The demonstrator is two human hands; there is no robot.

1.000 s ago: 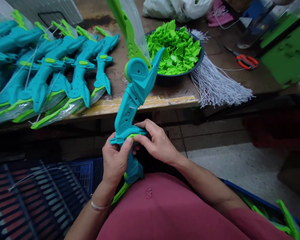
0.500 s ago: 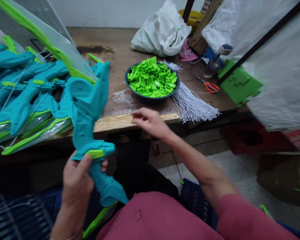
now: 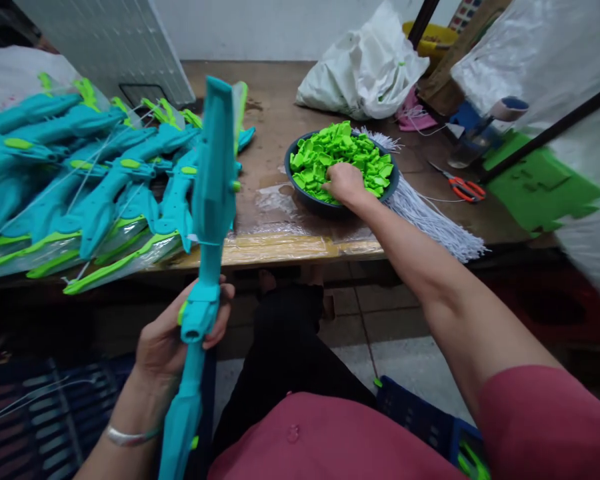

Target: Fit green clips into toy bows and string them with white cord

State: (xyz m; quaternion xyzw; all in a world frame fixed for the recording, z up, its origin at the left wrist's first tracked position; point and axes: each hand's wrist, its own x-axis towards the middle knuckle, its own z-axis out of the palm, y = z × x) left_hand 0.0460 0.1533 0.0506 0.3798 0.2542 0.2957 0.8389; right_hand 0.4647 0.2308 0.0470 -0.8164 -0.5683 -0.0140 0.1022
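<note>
My left hand [image 3: 167,337] is closed around the middle grip of a teal plastic toy bow [image 3: 213,173], which I hold upright and turned edge-on to me. A small bright green insert shows on the bow beside my thumb. My right hand [image 3: 347,185] reaches over the rim of a dark round bowl [image 3: 325,210]. Its fingers are curled into a heap of small green plastic pieces [image 3: 307,157], and the fingertips are partly hidden there. Left of the held bow, more teal toy bows [image 3: 115,177] with green limbs and white strings lie piled on the table.
On the wooden table [image 3: 270,247], a bundle of white strings [image 3: 437,223] lies right of the bowl, near orange-handled scissors [image 3: 465,189]. A white sack [image 3: 365,67] stands behind. A green block [image 3: 543,180] and a dark pole are at right. Blue crates [image 3: 415,410] sit below.
My right hand has moved forward from the table's front edge into the bowl of green pieces. My left hand has turned the toy bow from its broad side to edge-on.
</note>
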